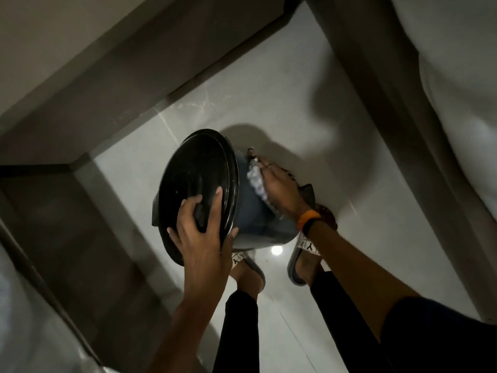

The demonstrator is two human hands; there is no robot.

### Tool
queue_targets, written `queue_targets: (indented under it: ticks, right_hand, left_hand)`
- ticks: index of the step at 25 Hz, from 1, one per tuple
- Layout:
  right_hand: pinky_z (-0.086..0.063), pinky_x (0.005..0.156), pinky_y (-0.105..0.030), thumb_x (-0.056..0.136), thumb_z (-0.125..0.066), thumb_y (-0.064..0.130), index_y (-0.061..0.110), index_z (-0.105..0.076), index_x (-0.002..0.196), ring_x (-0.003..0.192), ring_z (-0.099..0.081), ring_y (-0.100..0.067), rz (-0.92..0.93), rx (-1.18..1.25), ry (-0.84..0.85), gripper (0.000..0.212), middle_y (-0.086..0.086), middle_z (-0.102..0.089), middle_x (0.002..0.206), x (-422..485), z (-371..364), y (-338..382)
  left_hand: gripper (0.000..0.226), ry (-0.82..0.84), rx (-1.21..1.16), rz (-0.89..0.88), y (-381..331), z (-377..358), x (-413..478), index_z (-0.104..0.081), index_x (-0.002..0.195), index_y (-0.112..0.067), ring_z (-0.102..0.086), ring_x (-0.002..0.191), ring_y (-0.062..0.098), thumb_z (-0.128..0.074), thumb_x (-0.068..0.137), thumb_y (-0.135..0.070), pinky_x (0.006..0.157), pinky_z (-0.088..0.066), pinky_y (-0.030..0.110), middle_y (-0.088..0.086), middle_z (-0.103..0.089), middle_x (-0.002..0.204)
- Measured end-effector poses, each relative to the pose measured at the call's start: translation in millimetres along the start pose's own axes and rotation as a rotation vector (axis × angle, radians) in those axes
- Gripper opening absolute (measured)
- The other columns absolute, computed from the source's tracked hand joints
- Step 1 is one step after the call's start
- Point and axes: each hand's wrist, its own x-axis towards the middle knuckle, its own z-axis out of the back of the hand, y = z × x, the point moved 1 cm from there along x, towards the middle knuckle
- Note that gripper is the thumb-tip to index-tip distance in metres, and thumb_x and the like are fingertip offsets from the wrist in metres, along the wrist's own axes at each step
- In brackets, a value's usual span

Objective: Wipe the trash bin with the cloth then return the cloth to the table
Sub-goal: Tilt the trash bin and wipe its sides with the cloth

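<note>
A dark blue trash bin (252, 216) with a glossy black lid (193, 173) stands tilted on the pale tiled floor, just in front of my feet. My left hand (199, 235) grips the near edge of the lid, thumb and fingers wrapped over its rim. My right hand (279, 189) presses a light, patterned cloth (255, 181) flat against the bin's right side wall. The cloth is bunched under my palm, and part of it is hidden by my fingers. No table shows in this view.
My two feet in slide sandals (304, 259) stand right behind the bin. A dark skirting band (134, 84) runs along the wall at the left and back. White fabric (457, 90) hangs at the right. A ceiling light reflects off the floor (277, 250).
</note>
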Motion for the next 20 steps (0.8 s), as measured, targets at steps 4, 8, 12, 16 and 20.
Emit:
queue_targets:
  ticks: [4,8,12,16,20]
  right_hand:
    - [-0.008,0.13,-0.038,0.105,-0.019,0.054,0.061,-0.008,0.151,0.158,-0.006,0.003,0.307,-0.038,-0.008,0.048,0.035,-0.006,0.165,-54.0,-35.8,2.9]
    - [-0.024,0.123,-0.029,0.109,-0.027,0.037,0.023,-0.031,0.158,0.157,-0.027,-0.021,-0.095,0.131,-0.036,0.051,-0.004,-0.033,0.167,-44.6,-18.3,-60.8]
    - [-0.029,0.121,-0.015,0.112,-0.029,0.03,0.01,-0.035,0.156,0.155,-0.032,-0.03,-0.281,0.27,0.018,0.049,-0.01,-0.038,0.164,-38.2,0.0,-62.0]
    - [-0.008,0.13,-0.03,0.107,-0.027,0.045,0.031,-0.019,0.162,0.161,-0.007,-0.011,0.056,0.094,-0.013,0.057,0.01,-0.014,0.173,-59.1,-23.3,-15.1]
    - [-0.003,0.133,-0.052,0.106,-0.024,0.043,0.035,-0.011,0.162,0.162,0.004,-0.012,0.124,-0.042,-0.011,0.058,0.007,-0.003,0.175,-45.0,-30.9,9.0]
  left_hand:
    - [0.089,0.029,0.056,-0.125,30.0,-8.6,-30.6,-0.041,0.143,-0.048,-0.016,0.152,0.038,-0.082,0.078,-0.004,0.106,-0.029,0.079,0.008,-0.021,0.153]
    - [0.068,0.081,0.058,-0.247,48.9,-18.4,-54.1,-0.043,0.139,-0.049,-0.009,0.156,0.037,-0.076,0.084,-0.028,0.109,-0.007,0.083,0.007,-0.02,0.163]
    - [0.06,-0.019,0.121,-0.071,1.6,-28.2,-25.2,-0.05,0.128,-0.037,-0.02,0.154,0.034,-0.068,0.078,-0.064,0.113,-0.008,0.076,0.008,-0.028,0.16]
    - [0.063,-0.066,0.222,0.139,-16.8,-24.9,20.5,-0.025,0.154,-0.043,-0.03,0.147,0.038,-0.048,0.097,-0.055,0.113,-0.021,0.075,0.013,-0.031,0.161]
    - [0.055,0.023,0.275,0.118,-9.2,-11.8,60.7,-0.023,0.157,-0.039,-0.029,0.149,0.04,-0.038,0.105,-0.044,0.117,-0.024,0.068,0.017,-0.03,0.163]
